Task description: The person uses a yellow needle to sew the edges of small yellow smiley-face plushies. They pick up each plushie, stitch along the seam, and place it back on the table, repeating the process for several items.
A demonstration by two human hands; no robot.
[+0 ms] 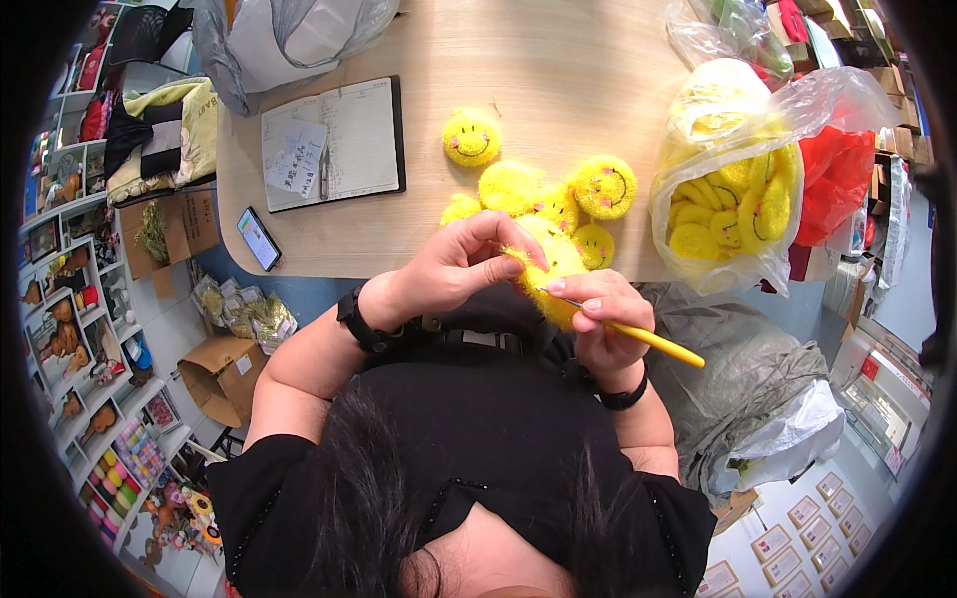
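Observation:
My left hand pinches the edge of a fuzzy yellow crocheted piece at the table's near edge. In my right hand is a crochet hook with a yellow handle; its metal shaft points at the piece, and the tip is hard to make out. My right fingertips also touch the yellow yarn. Just beyond my hands lie several round yellow smiley pieces, among them one with a smile, a smaller one and one set apart.
An open notebook with a pen and a handwritten note lies at the left, near a phone. A clear plastic bag of yellow smiley pieces stands at the right. A grey plastic bag sits at the far left.

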